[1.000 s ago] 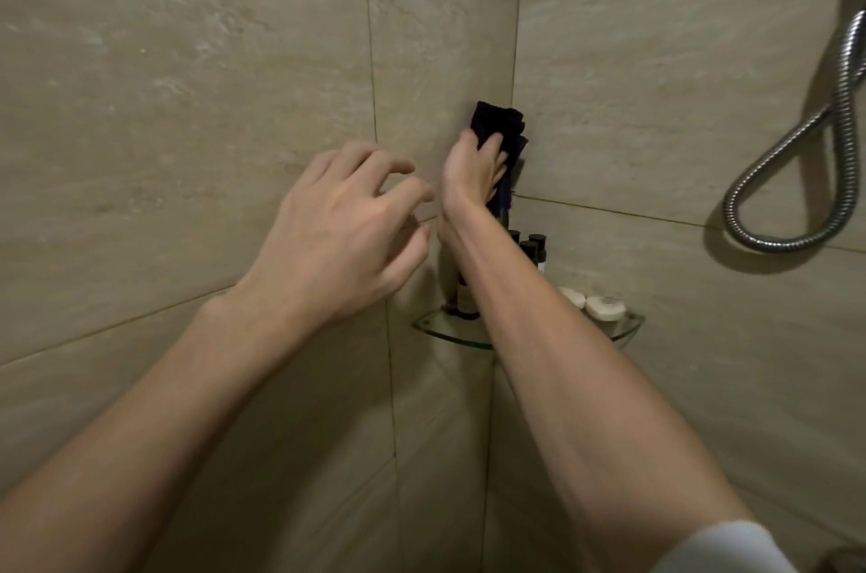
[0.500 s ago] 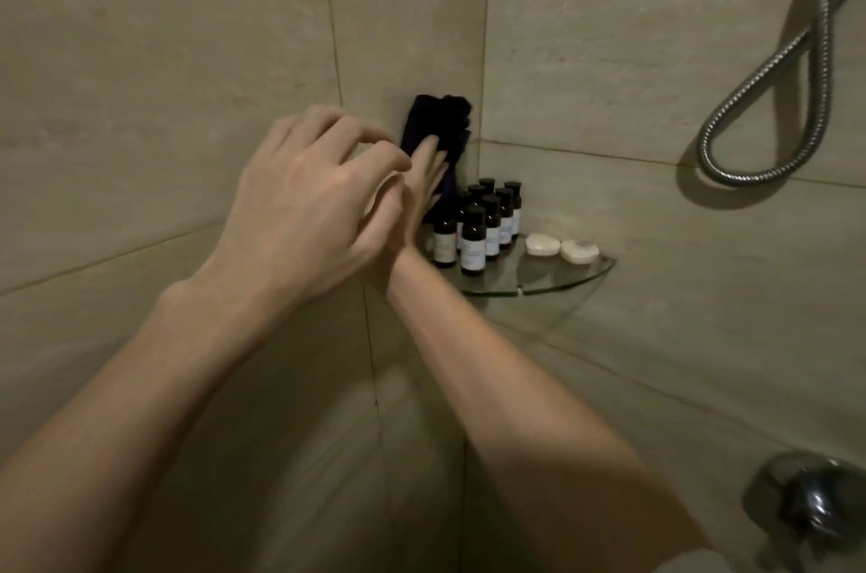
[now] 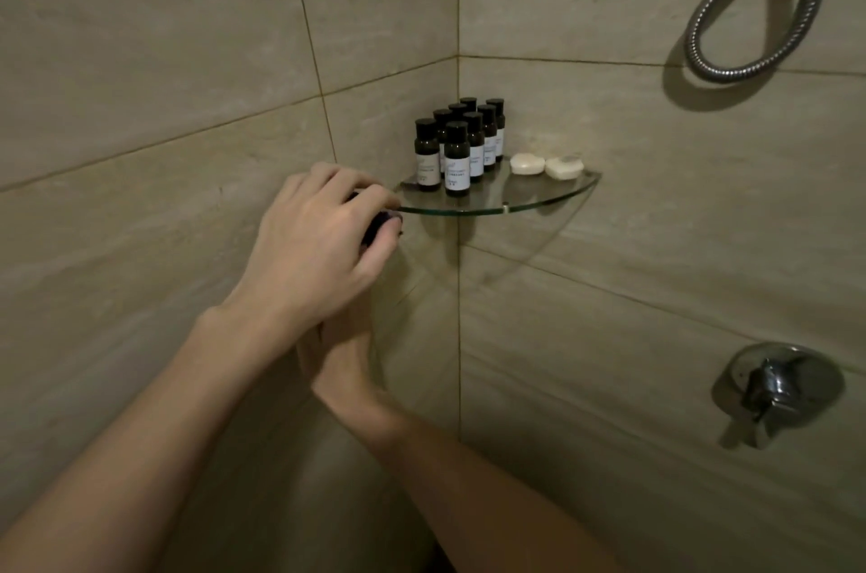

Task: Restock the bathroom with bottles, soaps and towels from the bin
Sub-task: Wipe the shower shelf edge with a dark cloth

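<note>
Several small dark bottles (image 3: 457,151) with white labels stand in the corner on a glass corner shelf (image 3: 553,201). Two white soaps (image 3: 546,166) lie beside them on its right. My left hand (image 3: 318,244) is just left of the shelf's edge, fingers curled over a dark folded towel (image 3: 377,226), of which only a sliver shows. My right hand (image 3: 344,357) is below and behind the left one, mostly hidden, so its grip cannot be made out.
Beige tiled walls meet in the corner behind the shelf. A metal shower hose (image 3: 750,10) loops at the upper right. A chrome tap handle (image 3: 778,390) sticks out of the right wall, low down.
The dark towel has come down from the corner above the bottles to left of the shelf. Both hands dropped with it, and the left hand now covers it.
</note>
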Action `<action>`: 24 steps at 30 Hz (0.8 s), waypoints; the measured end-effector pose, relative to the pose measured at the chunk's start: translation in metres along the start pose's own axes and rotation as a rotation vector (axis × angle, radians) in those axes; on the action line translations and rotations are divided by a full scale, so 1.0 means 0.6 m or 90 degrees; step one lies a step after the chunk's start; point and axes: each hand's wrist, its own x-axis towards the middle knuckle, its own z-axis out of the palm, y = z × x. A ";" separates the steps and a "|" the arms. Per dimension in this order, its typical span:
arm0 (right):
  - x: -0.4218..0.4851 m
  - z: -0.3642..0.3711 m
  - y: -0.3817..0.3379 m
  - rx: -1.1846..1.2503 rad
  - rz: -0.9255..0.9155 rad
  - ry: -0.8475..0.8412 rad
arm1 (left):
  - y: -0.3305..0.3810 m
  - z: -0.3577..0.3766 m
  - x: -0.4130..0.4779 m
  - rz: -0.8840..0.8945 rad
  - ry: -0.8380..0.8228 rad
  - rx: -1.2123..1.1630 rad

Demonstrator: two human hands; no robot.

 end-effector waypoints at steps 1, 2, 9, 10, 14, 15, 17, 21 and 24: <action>-0.015 0.003 0.005 0.022 0.022 -0.009 | -0.003 0.000 -0.004 -0.008 -0.002 -0.012; -0.022 0.004 0.006 0.065 0.072 -0.012 | -0.004 0.000 -0.008 -0.015 -0.006 -0.026; 0.022 -0.021 0.063 0.342 0.655 0.141 | 0.003 0.018 -0.033 -0.052 -0.049 -0.089; 0.039 -0.041 0.073 0.354 0.708 0.142 | 0.004 0.023 -0.033 -0.056 -0.056 -0.084; 0.087 -0.108 0.103 0.503 0.823 0.153 | 0.021 0.042 -0.017 -0.075 -0.065 -0.099; 0.097 -0.124 0.101 0.588 0.830 0.136 | 0.027 0.048 -0.010 -0.079 -0.068 -0.107; 0.119 -0.156 0.081 0.787 0.797 0.122 | 0.039 0.060 0.004 -0.091 -0.080 -0.116; 0.164 -0.182 0.049 0.977 0.732 0.082 | 0.055 0.087 0.018 -0.104 -0.106 -0.113; 0.178 -0.195 0.056 1.102 0.693 0.090 | 0.053 0.097 0.015 -0.119 -0.092 -0.144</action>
